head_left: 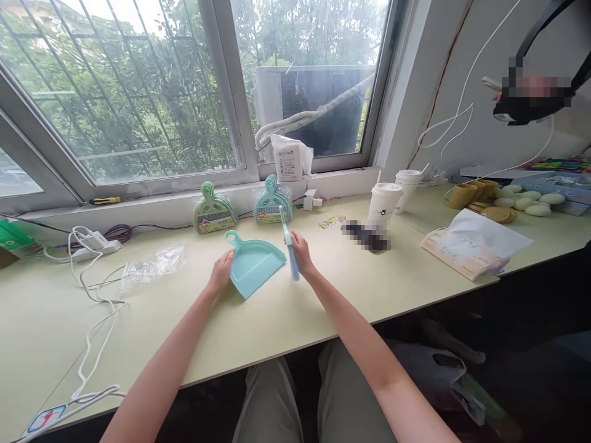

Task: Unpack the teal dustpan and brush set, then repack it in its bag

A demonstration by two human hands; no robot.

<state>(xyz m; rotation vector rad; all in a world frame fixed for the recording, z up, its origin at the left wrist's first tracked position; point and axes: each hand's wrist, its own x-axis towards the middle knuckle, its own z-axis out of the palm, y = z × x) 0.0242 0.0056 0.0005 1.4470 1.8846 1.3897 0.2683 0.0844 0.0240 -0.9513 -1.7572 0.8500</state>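
Note:
A turquoise dustpan point(256, 263) is tilted just above or on the table, its ringed handle pointing to the window. My left hand point(222, 271) grips its left edge, with part of the fingers hidden behind it. In my right hand point(301, 251) is a small hand brush point(292, 255), held upright with its bluish bristles down, close to the dustpan's right corner. Behind them, against the sill, lean a packaged green dustpan set point(213, 212) and a packaged teal dustpan set point(273, 203).
A crumpled clear plastic bag point(154, 267) and white cables point(99, 301) lie to the left. Rightward are a small card point(332, 222), a blurred dark object point(367, 235), paper cups point(384, 202) and a tissue pack point(466, 249). A power strip point(96, 246) sits near the wall.

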